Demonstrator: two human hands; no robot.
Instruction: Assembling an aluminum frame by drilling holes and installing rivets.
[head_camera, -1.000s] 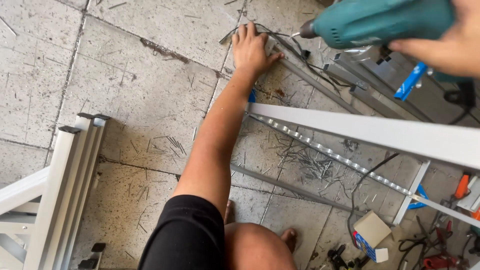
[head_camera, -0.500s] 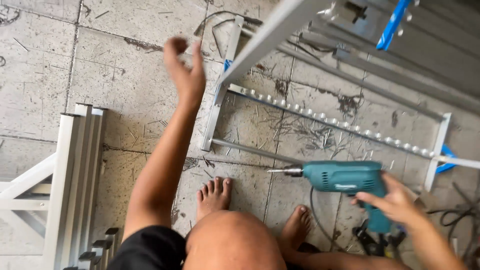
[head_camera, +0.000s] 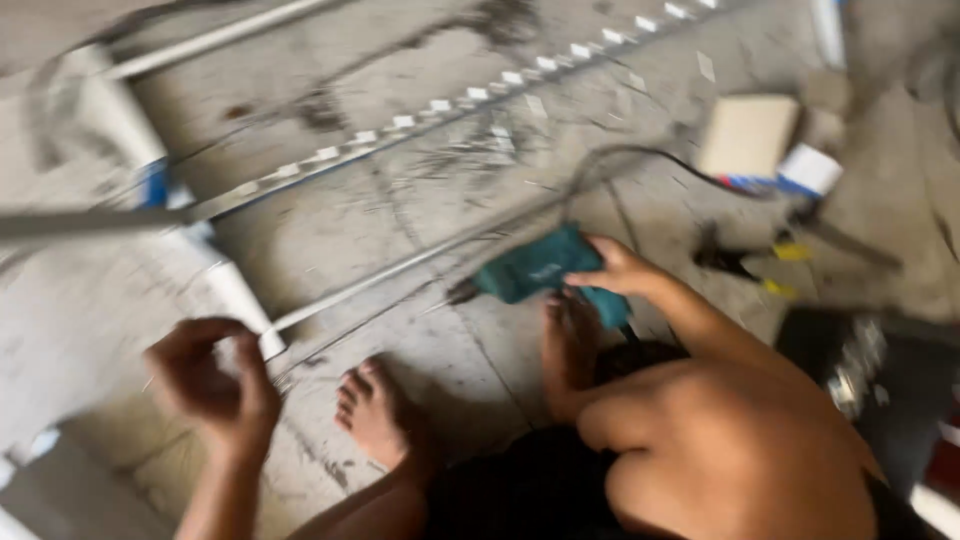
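Note:
The frame is blurred by head motion. My right hand (head_camera: 622, 272) grips a teal electric drill (head_camera: 535, 272) low over the concrete floor, its bit pointing left. My left hand (head_camera: 210, 375) is at the lower left, fingers curled near the end of a white metal bar (head_camera: 215, 280); whether it grips something small I cannot tell. My bare feet (head_camera: 375, 410) rest on the floor between the hands. A thin metal rod (head_camera: 400, 270) runs diagonally from the white bar toward the drill.
A long metal rail with white clips (head_camera: 440, 105) crosses the floor diagonally. A small cardboard box (head_camera: 748, 135), a black cable (head_camera: 640, 160) and scattered small tools (head_camera: 735, 260) lie at the right. A dark case (head_camera: 870, 370) sits at the right edge.
The view swung right and down. My right hand has kept the drill low near my feet. My left hand has come down from the raised frame to the end of the white bar.

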